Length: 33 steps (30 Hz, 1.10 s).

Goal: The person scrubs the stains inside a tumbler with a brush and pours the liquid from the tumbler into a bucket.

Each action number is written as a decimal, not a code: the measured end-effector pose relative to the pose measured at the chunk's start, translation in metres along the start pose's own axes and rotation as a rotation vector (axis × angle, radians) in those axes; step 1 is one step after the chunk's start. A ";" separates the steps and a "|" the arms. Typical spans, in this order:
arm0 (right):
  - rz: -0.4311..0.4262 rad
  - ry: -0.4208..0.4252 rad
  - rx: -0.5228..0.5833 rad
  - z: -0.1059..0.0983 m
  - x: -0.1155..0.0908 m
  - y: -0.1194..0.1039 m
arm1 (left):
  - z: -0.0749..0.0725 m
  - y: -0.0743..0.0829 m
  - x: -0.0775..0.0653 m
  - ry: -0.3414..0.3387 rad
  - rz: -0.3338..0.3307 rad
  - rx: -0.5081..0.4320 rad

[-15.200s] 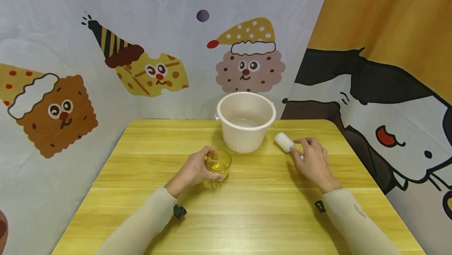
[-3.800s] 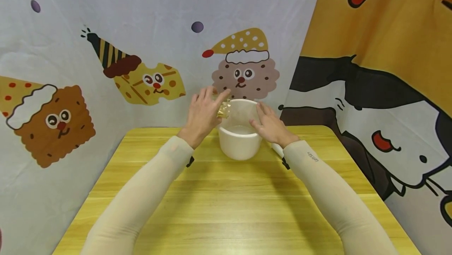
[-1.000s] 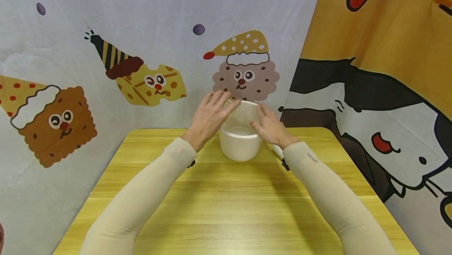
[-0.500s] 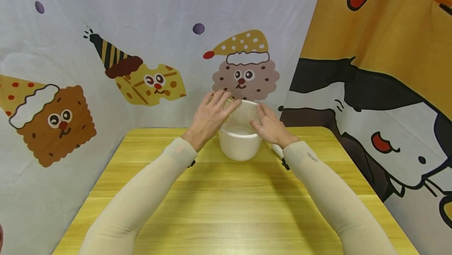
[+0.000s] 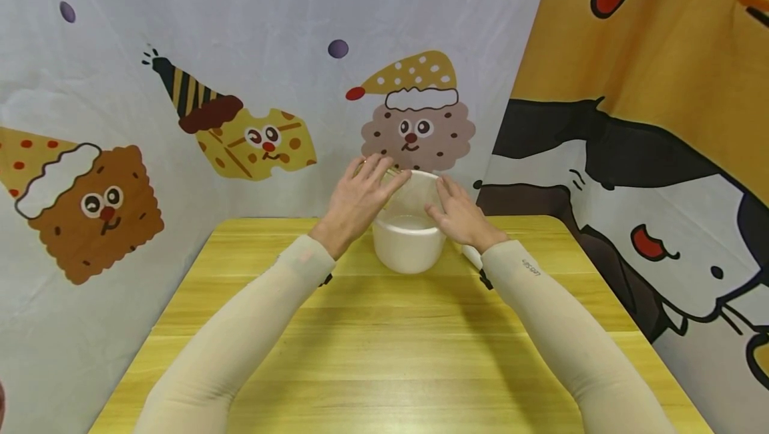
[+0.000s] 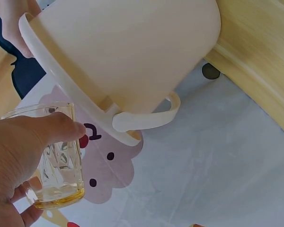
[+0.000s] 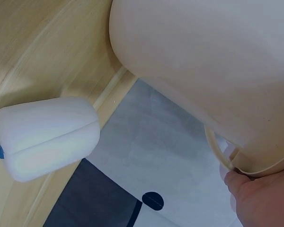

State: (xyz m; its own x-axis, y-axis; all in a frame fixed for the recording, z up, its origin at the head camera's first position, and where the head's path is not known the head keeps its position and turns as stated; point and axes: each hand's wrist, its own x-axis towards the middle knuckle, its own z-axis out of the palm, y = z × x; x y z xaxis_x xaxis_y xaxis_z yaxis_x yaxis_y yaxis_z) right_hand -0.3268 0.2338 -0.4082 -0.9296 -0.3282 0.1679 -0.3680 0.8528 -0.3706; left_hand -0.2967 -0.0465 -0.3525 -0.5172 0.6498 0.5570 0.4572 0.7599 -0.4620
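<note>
My left hand holds a clear tumbler with a yellowish base above the left rim of a white bucket. In the left wrist view the thumb lies along the glass's side and fingers show near its base. The glass is tipped over, its mouth towards the bucket; the head view hides most of it behind the hand. A little whitish content shows at the bucket's bottom. At the opposite side, my right hand grips the bucket's rim, close to where the handle joins, thumb over the opening.
A sponge brush with a white head and blue handle lies right of the bucket, partly behind the right forearm in the head view. The bucket stands near the back edge of the wooden table, before a printed cloth.
Fifteen seconds ago the left hand held the glass low over the table and the right hand was at the brush. Since 3.8 seconds ago the left hand has shifted slightly right; lately both hold still.
</note>
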 end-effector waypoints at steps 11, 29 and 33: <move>0.001 0.007 -0.007 0.001 0.000 0.001 | 0.000 0.000 -0.003 0.026 -0.038 -0.069; -0.006 0.017 -0.001 0.001 0.000 0.000 | 0.001 0.000 -0.015 0.054 -0.126 -0.188; -0.005 0.016 0.007 0.000 0.000 -0.001 | 0.003 0.000 -0.019 0.071 -0.159 -0.229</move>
State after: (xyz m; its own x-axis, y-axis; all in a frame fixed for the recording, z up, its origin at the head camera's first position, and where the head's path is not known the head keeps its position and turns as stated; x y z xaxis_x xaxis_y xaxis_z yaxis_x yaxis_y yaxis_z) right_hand -0.3267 0.2329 -0.4081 -0.9274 -0.3258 0.1840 -0.3726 0.8485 -0.3759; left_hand -0.2890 -0.0583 -0.3648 -0.5475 0.5141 0.6603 0.5304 0.8235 -0.2013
